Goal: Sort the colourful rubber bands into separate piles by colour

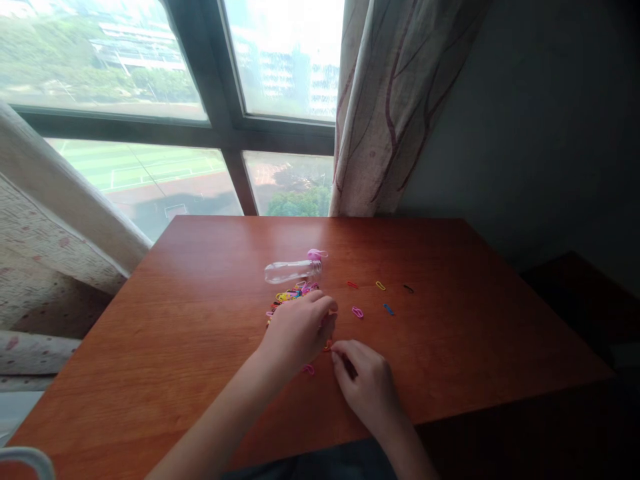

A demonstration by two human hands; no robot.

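A clear plastic bottle (293, 271) lies on its side on the wooden table (200, 347), its pink cap (316, 254) beside its mouth. A pile of small coloured rubber bands (293, 294) lies just in front of the bottle. My left hand (299, 331) rests over the near part of the pile with its fingers curled. My right hand (367, 385) pinches at a small orange band (328, 346) on the table between both hands. A pink band (309, 369) lies under my left wrist.
Loose bands lie to the right: red (353, 285), yellow (381, 286), dark (409, 289), pink (357, 312) and blue (389, 309). A window and a curtain (395, 100) stand behind the table. A white rim (30, 460) shows at the bottom left corner.
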